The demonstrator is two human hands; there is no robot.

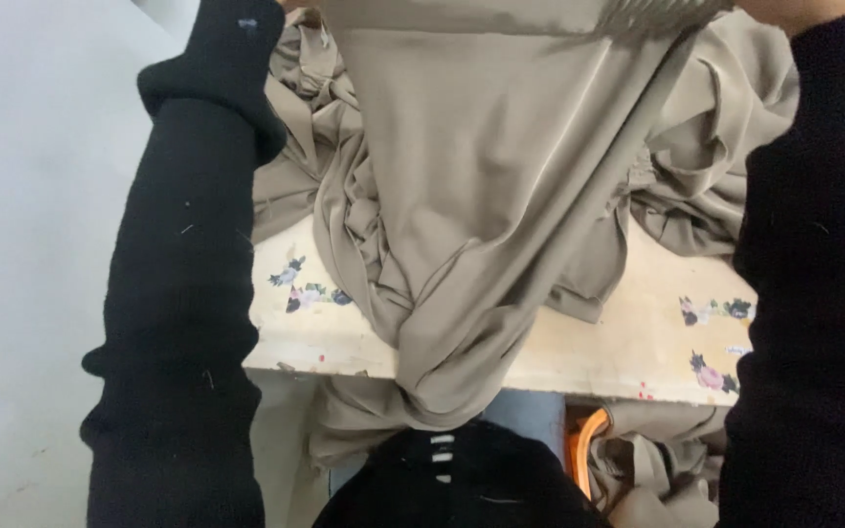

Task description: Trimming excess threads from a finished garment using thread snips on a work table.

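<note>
Floral-print tabletop (638,332); smooth beige satin fabric (481,176) draped, crumpled; fingers out of frame, grip untellable.

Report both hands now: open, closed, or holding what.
Left hand: out of frame above the black sleeve; not in view.
Right hand: only a sliver shows at the top edge by the taupe satin fabric; grip cannot be told.
</note>
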